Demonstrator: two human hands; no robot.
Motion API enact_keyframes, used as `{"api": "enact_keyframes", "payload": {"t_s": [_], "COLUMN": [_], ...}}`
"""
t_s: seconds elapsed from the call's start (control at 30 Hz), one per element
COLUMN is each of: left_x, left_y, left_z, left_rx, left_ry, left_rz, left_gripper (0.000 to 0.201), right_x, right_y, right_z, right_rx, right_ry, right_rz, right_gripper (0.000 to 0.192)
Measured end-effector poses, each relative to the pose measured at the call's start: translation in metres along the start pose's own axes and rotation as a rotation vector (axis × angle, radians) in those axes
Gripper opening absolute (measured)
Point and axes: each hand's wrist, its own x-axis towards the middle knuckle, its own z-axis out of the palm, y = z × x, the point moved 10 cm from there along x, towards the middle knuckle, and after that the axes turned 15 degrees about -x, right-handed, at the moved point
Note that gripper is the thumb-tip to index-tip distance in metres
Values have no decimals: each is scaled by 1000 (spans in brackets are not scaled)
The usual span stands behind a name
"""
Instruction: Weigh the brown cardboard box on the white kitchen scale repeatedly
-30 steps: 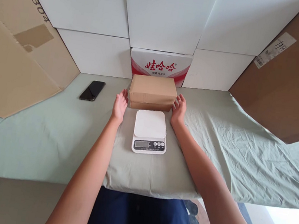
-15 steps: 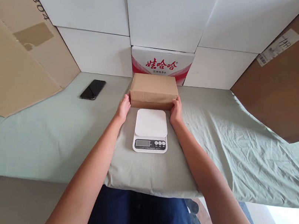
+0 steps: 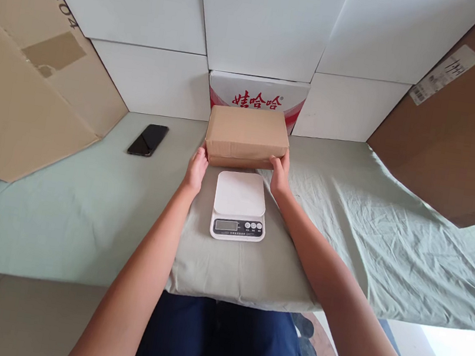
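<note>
Both my hands grip a brown cardboard box (image 3: 248, 131) by its lower corners, just behind a white kitchen scale (image 3: 241, 195). My left hand (image 3: 196, 169) is closed against the box's left side, with its fingertips partly hidden. At the other end my right hand (image 3: 280, 171) has its thumb on the front face and the fingers around the right side. The box seems raised a little off the cloth. On the scale the weighing plate is bare, and its display and several buttons face me.
A black smartphone (image 3: 148, 140) lies left on the green cloth (image 3: 122, 232). A white-and-red printed carton (image 3: 258, 89) stands behind the box, against white panels (image 3: 267, 22). Large cardboard sheets border the left (image 3: 16, 103) and right (image 3: 462, 134).
The cardboard box has risen slightly, covering more of the printed carton's lettering. My hands have kept their hold on both ends. The scale and phone stay in place.
</note>
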Motion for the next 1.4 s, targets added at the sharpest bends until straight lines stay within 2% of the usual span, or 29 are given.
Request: {"api": "enact_keyframes", "payload": {"t_s": [0.13,0.23,0.33,0.47,0.57,0.8,1.03,1.4], "left_x": [-20,-49,-82,-118,-132,-137,-138,-144], "left_y": [24,46,61,59,52,52,54,57], "left_z": [10,18,24,31,33,33,26,26], "left_rx": [57,100,129,162,174,133,142,149], "left_ry": [-29,-68,-75,-85,-101,-102,-32,-16], "left_rz": [75,144,185,140,86,81,33,32], "left_gripper": [76,73,75,77,79,77,83,82], "right_x": [-12,-39,-69,-96,-106,-110,-110,-113], "right_y": [-27,-48,-58,-56,-52,-51,-56,-59], "right_z": [-5,-12,-21,-34,-40,-41,-37,-42], "right_rx": [-72,-166,-211,-173,-133,-121,-98,-133], "right_ry": [-24,-30,-22,-14,6,-2,-31,1], "right_rz": [-160,-286,-326,-270,-218,-156,-149,-155], "right_gripper": [63,77,76,75,72,64,65,67]}}
